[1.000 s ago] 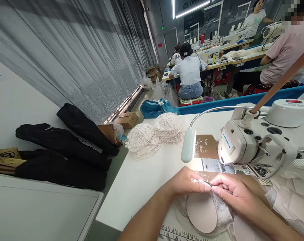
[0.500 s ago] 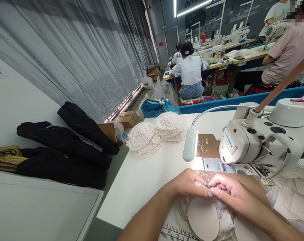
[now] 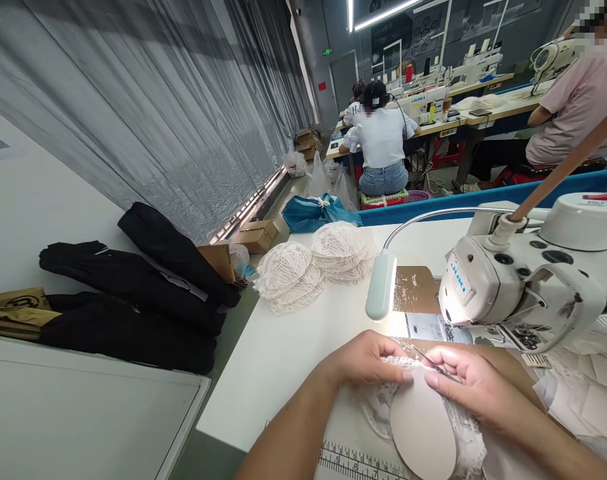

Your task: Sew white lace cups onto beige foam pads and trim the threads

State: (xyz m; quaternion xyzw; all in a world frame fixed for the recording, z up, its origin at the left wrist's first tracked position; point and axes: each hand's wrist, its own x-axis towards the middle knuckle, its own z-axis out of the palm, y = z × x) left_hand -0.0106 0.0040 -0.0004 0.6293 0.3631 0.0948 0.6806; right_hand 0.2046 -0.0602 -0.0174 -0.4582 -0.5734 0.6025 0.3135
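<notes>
My left hand pinches the top edge of a white lace piece with a smooth beige oval pad on it. Close beside it, my right hand has its fingers closed round slim metal tweezers or snips, whose tip points up and left over the lace edge. The pad hangs below both hands, above the white table and a printed ruler. Just beyond the hands is the metal plate of a white sewing machine.
Two stacks of lace cups lie at the table's back left. A lamp hangs over the table. Beige pieces lie at right, black clothing at left. Other people sit at machines behind.
The lace and beige pad have shifted slightly right and more of the lace edge shows. My hands have moved a little apart, and the metal tool is now more visible.
</notes>
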